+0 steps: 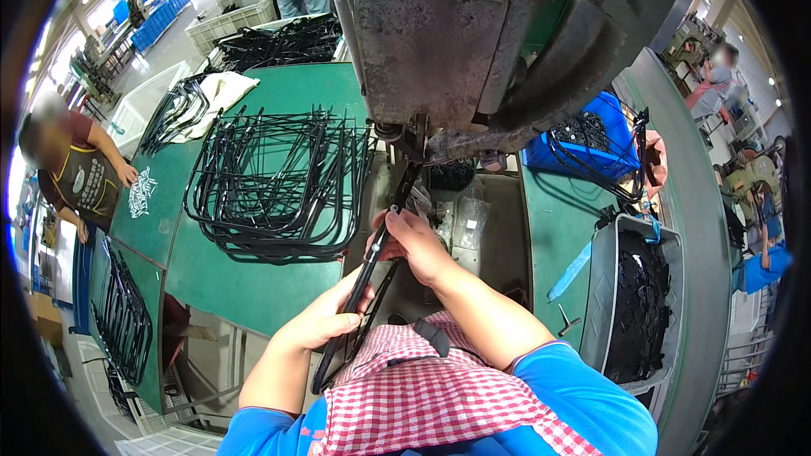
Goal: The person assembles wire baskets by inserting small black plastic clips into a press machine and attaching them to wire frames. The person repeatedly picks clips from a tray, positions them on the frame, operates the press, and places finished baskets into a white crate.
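Observation:
A black bent metal tube frame (365,277) slants up from my lap to the tooling of a big grey metal press (431,55). My left hand (336,314) is closed around the tube's lower part, thumb lying along it. Higher up, my right hand (412,241) grips the same tube, its fingertips close to a small shiny spot near the upper end. The tube's top end reaches under the press head, where the exact contact is hard to make out. To the left, a stack of similar black tube frames (274,241) lies on the green table (245,260).
At right stand a blue bin (534,152) of small dark parts and a grey bin (598,321) of black pieces. A T-shaped metal tool (568,321) lies beside the grey bin. A co-worker (84,160) sits at the left by small silvery parts (141,194). Clear plastic bags (470,224) lie below the press.

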`<state>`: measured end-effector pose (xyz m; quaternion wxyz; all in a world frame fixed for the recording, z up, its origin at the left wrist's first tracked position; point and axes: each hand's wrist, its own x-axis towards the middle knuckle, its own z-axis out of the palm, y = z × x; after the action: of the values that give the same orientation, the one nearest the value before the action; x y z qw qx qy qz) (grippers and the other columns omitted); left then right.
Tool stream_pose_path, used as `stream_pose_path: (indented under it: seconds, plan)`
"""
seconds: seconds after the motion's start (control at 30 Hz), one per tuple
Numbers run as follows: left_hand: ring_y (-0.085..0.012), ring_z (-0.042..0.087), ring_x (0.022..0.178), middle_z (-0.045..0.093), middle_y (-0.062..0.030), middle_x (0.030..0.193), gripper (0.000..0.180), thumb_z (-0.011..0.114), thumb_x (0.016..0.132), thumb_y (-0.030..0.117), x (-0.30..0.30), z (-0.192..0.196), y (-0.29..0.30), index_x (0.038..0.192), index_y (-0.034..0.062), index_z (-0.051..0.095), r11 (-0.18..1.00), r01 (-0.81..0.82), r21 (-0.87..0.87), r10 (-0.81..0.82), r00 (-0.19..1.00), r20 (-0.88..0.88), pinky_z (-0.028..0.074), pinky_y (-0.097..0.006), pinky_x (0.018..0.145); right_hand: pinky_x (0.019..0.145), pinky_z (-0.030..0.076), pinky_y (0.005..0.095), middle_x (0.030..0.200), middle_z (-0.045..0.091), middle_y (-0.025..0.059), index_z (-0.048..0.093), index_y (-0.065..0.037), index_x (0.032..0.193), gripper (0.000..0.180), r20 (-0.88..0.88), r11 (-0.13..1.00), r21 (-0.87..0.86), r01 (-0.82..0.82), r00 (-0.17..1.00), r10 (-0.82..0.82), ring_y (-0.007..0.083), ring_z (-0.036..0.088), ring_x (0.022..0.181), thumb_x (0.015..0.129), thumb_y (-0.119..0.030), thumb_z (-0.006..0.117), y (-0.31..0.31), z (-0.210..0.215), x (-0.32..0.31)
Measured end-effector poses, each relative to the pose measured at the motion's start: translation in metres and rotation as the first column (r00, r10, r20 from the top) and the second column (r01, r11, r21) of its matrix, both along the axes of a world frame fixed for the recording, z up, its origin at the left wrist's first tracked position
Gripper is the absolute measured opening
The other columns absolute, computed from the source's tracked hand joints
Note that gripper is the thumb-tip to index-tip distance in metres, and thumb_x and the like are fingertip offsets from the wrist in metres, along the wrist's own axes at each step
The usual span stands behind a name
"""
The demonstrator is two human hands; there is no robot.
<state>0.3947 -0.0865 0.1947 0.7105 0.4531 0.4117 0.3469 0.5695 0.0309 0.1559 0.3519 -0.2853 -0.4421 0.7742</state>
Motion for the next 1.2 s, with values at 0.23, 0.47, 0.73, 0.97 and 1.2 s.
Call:
stream_pose_path:
  seconds: [0.23, 0.47, 0.73, 0.97, 1.2]
  plan:
    - [-0.0127, 0.044, 0.089, 0.046, -0.0022, 0.107, 0.080, 0.070, 0.070, 0.055, -0.003, -0.016, 0.002, 0.124, 0.0033, 0.042, 0.996, 0.058, -0.066, -0.057, 0.998, 0.022, 0.039, -0.027, 0.081, 0.076, 0.049, 0.0273, 0.094, 0.066, 0.0094, 0.053, -0.008, 0.106, 0.038, 0.006, 0.996, -0.067, -0.064, 0.998, 0.065, 0.0165, 0.064, 0.083, 0.098, -0.044, 0.043, -0.006, -0.023, 0.010]
    - [-0.0098, 0.041, 0.088, 0.042, -0.0005, 0.106, 0.091, 0.066, 0.077, 0.030, -0.008, -0.044, 0.000, 0.150, 0.0080, 0.015, 0.996, 0.087, 0.030, -0.088, 0.994, 0.057, 0.040, -0.023, 0.078, 0.088, 0.046, 0.0323, 0.104, 0.066, 0.0070, 0.061, -0.003, 0.112, 0.038, 0.617, 0.967, 0.180, -0.181, 0.786, 0.032, 0.0170, 0.061, 0.098, 0.084, -0.029, 0.065, 0.070, -0.052, 0.097]
    - [-0.0127, 0.044, 0.089, 0.044, -0.0017, 0.106, 0.086, 0.069, 0.071, 0.059, -0.003, -0.028, 0.003, 0.129, 0.0032, 0.038, 0.997, 0.069, -0.016, -0.070, 0.996, -0.053, 0.039, -0.026, 0.080, 0.089, 0.047, 0.0419, 0.112, 0.063, 0.0061, 0.058, -0.011, 0.113, 0.029, 0.366, 0.455, 0.876, 0.157, 0.399, -0.841, 0.0266, 0.058, 0.104, 0.089, -0.025, 0.049, 0.189, -0.192, 0.082]
    - [-0.0129, 0.044, 0.091, 0.046, -0.0023, 0.107, 0.085, 0.070, 0.070, 0.058, -0.010, -0.038, -0.001, 0.127, 0.0029, 0.040, 0.998, 0.041, -0.045, -0.041, 0.999, -0.006, 0.038, -0.027, 0.081, 0.095, 0.044, 0.0437, 0.119, 0.060, 0.0089, 0.054, -0.013, 0.121, 0.036, 0.639, 0.609, 0.769, -0.194, 0.248, -0.728, 0.0282, 0.055, 0.110, 0.092, -0.030, 0.040, 0.177, -0.152, 0.078]
    - [-0.0121, 0.043, 0.092, 0.043, -0.0027, 0.109, 0.090, 0.068, 0.076, 0.044, -0.015, -0.038, 0.003, 0.142, 0.0047, 0.022, 0.994, 0.108, 0.002, -0.108, 0.994, 0.007, 0.038, -0.026, 0.084, 0.090, 0.045, 0.0389, 0.115, 0.062, 0.0096, 0.059, -0.007, 0.114, 0.029, 0.362, 0.377, 0.925, -0.047, 0.405, -0.839, 0.0266, 0.057, 0.106, 0.091, -0.024, 0.056, 0.158, -0.111, 0.081]
